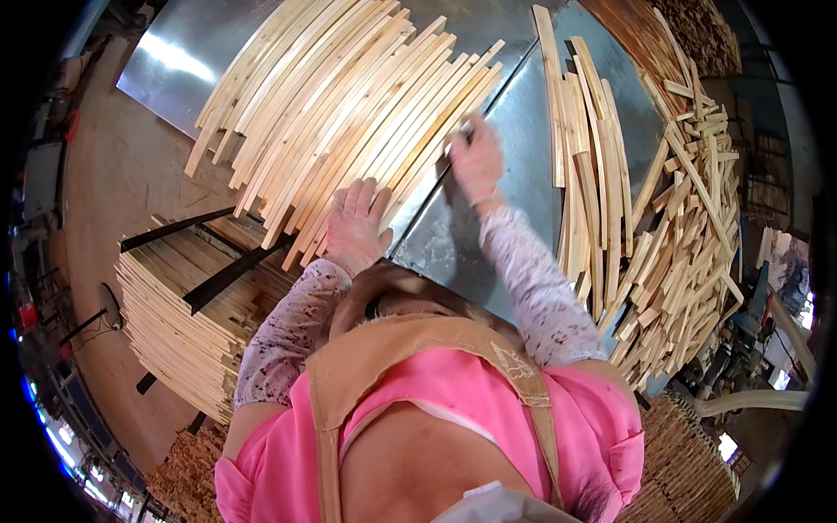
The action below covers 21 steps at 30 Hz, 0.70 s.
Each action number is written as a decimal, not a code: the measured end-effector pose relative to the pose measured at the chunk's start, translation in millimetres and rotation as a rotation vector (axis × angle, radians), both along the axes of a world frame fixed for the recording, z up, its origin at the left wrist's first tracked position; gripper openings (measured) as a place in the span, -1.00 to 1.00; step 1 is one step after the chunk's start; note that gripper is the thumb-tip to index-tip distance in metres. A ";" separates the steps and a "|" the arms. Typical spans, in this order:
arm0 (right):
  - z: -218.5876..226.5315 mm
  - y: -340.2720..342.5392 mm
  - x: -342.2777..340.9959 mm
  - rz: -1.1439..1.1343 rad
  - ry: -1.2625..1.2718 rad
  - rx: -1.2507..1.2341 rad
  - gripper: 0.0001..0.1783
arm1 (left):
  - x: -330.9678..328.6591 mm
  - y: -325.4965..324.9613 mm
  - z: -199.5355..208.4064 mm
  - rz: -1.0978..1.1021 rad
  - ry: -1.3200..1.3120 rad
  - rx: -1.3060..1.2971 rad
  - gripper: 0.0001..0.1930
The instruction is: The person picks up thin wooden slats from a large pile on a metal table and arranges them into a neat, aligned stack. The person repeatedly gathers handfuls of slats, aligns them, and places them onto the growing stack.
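Tan apron [370,344] — beyond, wooden strips [336,113] under left fingers [354,199]

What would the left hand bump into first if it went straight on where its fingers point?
Probably the wooden strips: the left hand has its fingers on or just above them. Whether it would push them or slide across is unclear.
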State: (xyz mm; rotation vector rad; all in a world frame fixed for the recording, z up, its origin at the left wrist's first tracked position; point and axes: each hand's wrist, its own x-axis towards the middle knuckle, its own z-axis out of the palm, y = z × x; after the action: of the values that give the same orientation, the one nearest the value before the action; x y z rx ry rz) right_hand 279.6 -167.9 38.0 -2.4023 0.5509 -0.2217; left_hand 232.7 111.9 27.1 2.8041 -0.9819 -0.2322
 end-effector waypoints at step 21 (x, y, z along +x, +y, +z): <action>-87.3 1.1 -43.1 0.560 0.303 -0.012 -0.39 | 121.8 7.1 82.3 0.327 0.281 -0.085 -0.54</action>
State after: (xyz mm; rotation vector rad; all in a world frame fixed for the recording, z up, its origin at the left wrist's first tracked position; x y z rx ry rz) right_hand 236.4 -166.8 -49.3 -2.5078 -0.0117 0.3859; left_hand 354.5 119.0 109.3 2.7019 -0.4540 -0.5087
